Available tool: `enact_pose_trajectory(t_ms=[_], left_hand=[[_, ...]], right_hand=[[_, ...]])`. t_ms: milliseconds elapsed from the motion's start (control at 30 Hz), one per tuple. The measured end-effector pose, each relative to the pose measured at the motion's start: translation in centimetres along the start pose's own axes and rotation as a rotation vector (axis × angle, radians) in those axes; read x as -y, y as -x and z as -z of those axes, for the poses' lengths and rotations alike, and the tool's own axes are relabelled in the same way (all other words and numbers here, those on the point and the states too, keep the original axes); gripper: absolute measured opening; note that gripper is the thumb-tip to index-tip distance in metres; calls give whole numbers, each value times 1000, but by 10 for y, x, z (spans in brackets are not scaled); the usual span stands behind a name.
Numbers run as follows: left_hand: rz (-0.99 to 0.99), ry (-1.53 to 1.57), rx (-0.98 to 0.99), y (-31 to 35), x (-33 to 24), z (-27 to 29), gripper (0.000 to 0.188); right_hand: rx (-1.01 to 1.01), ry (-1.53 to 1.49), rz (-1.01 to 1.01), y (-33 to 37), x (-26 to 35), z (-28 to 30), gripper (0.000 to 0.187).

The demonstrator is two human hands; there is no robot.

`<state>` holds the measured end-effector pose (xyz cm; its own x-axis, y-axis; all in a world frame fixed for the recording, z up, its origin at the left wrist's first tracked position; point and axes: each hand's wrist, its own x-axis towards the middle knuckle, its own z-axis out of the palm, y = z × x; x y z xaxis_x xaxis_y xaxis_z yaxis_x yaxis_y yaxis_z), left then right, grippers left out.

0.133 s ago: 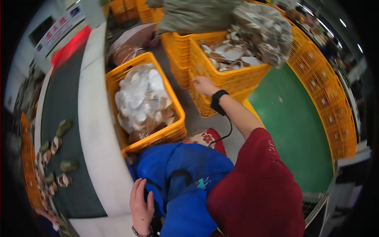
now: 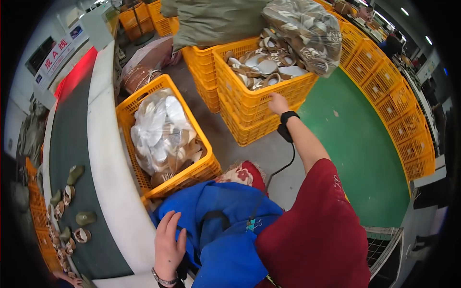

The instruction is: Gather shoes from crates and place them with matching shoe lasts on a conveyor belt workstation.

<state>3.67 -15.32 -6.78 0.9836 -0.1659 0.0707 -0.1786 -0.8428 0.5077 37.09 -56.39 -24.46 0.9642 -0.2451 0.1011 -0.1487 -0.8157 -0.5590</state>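
My right hand, with a black band on the wrist, is at the front wall of the upper orange plastic crate, fingers curled against it. This crate sits on another and is full of brown and white shoes. My left hand is held over the blue apron on my lap, fingers stretched and holding nothing. Between the conveyor and the stack stands another orange crate, with a clear plastic bag of white and brown shoe parts in it.
A conveyor belt with a white edge runs along my left, carrying shoes and green pieces. A stuffed clear bag and a grey-green sack top the stacks. Orange crates line the green floor at right.
My right hand has moved right along the crate's front, from near its corner. The view has shifted slightly. My left hand stays over the apron.
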Motion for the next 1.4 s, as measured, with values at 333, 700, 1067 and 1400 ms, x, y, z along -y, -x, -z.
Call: enact_pose_trajectory(t_ms=[333,700,1067,1400], left_hand=[[135,2,127,-96,12,-32,39],[307,32,168,-132,41,-39,37],[42,374,31,-200,32,-75,67],[220,1748,-781,-57,78,-3,33]], right_hand=[[39,330,-179,-140,-73,54,84],[-15,418,303,-187,-114,41,23],[-277,-179,421,-29,52,107,27],[569,-615,1097,158,284,27,12]])
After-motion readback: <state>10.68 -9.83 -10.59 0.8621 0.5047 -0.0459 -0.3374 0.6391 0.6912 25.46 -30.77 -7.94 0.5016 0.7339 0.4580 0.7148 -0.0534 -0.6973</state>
